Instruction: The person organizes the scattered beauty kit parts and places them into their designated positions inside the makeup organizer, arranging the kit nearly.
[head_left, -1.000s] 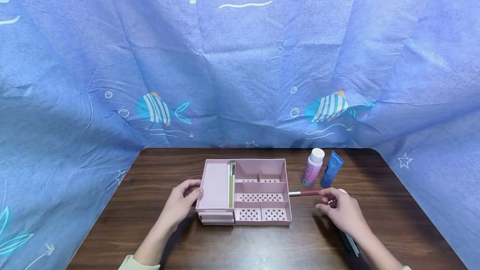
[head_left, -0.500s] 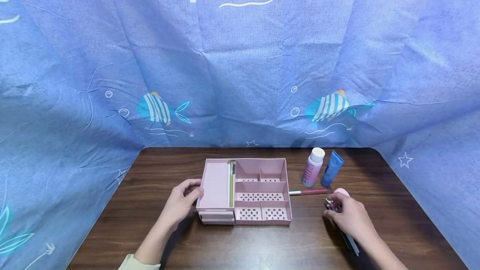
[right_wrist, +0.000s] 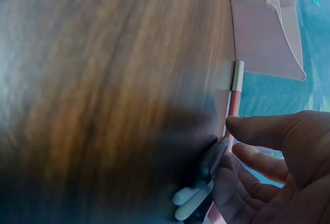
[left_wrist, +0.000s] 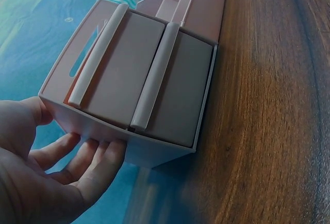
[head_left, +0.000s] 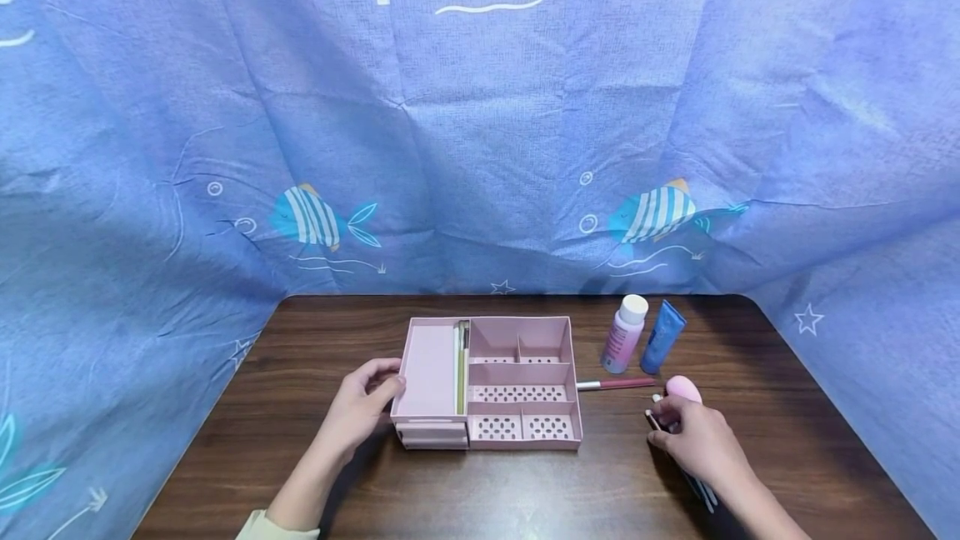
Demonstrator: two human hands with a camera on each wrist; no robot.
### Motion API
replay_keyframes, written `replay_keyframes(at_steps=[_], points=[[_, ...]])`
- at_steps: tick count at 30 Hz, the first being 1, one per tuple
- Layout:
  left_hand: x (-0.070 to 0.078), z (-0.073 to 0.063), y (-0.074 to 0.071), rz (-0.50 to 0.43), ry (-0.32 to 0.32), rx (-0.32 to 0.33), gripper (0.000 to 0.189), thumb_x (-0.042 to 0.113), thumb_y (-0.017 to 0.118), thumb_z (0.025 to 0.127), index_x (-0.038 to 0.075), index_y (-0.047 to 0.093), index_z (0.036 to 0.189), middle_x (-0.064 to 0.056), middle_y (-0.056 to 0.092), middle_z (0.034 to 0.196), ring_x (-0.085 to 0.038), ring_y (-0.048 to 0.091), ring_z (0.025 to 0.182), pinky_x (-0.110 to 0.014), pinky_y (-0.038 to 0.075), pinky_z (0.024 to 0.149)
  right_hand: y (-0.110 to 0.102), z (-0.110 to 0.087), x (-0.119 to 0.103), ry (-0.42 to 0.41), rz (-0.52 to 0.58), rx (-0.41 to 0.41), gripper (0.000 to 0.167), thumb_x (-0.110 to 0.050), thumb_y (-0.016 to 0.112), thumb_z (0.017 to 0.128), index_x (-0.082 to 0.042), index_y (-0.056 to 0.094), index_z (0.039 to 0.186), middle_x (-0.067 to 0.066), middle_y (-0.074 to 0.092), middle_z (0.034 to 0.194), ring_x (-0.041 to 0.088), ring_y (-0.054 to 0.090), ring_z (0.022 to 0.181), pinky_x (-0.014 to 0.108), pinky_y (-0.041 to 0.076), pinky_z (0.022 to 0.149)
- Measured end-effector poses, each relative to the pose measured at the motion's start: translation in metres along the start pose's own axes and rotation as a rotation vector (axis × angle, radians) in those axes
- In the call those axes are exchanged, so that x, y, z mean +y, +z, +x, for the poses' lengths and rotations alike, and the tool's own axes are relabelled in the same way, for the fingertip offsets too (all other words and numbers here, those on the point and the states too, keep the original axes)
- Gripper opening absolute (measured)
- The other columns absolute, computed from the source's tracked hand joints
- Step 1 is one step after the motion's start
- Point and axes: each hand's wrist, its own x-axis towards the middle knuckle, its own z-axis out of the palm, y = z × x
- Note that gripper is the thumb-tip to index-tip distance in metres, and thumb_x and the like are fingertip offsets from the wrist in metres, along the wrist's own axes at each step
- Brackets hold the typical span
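Observation:
My left hand (head_left: 363, 402) grips the left side of a pink organizer (head_left: 431, 365), thumb at its top rim. In the left wrist view its fingers (left_wrist: 95, 170) curl against the wall beside two drawers (left_wrist: 126, 69). At the right, my right hand (head_left: 697, 436) pinches a slim dark stick (head_left: 655, 420) between thumb and index finger; its tip pokes out past them. Other slim sticks with pale ends (head_left: 707, 493) lie partly hidden under this hand. A pink egg-shaped makeup sponge (head_left: 682, 388) sits just beyond the fingers. In the right wrist view, black bodies with white ends (right_wrist: 193, 203) show below the thumb.
A red stick with a silver-white end (head_left: 618, 383) lies beside the organizer's right wall. Behind it stand a pink bottle with a white cap (head_left: 624, 336) and a blue tube (head_left: 663, 340). Green-handled brushes (head_left: 461, 373) lie in the organizer, right of its flat top.
My right hand has moved right and slightly nearer, from the red stick's end to the dark sticks. More of the sponge shows. My left hand stays on the organizer.

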Motion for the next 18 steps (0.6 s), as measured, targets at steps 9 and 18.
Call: replay_keyframes(at_steps=[9,18], points=[[-0.0014,0.0004,0.0,0.016,0.006,0.008,0.035,0.009,0.065,0.098,-0.002,0.062,0.131,-0.018,0.066,0.113,-0.018,0.063,0.091,-0.034,0.063,0.07,0.0005,-0.0008,-0.0033,-0.026,-0.017,-0.016,0.027,-0.009,0.085,0.071,-0.013,0.074,0.095,-0.003,0.074,0.085,0.017,0.068,0.08,0.041,0.054,0.068],[-0.0009,0.0008,0.0004,0.013,0.002,0.012,0.035,0.008,0.064,0.098,-0.003,0.062,0.131,-0.018,0.066,0.111,-0.018,0.063,0.09,-0.034,0.063,0.07,0.0009,0.0016,-0.0045,-0.03,-0.045,-0.02,0.021,-0.009,0.083,0.072,-0.014,0.074,0.091,-0.004,0.074,0.082,0.017,0.069,0.079,0.043,0.055,0.068]])
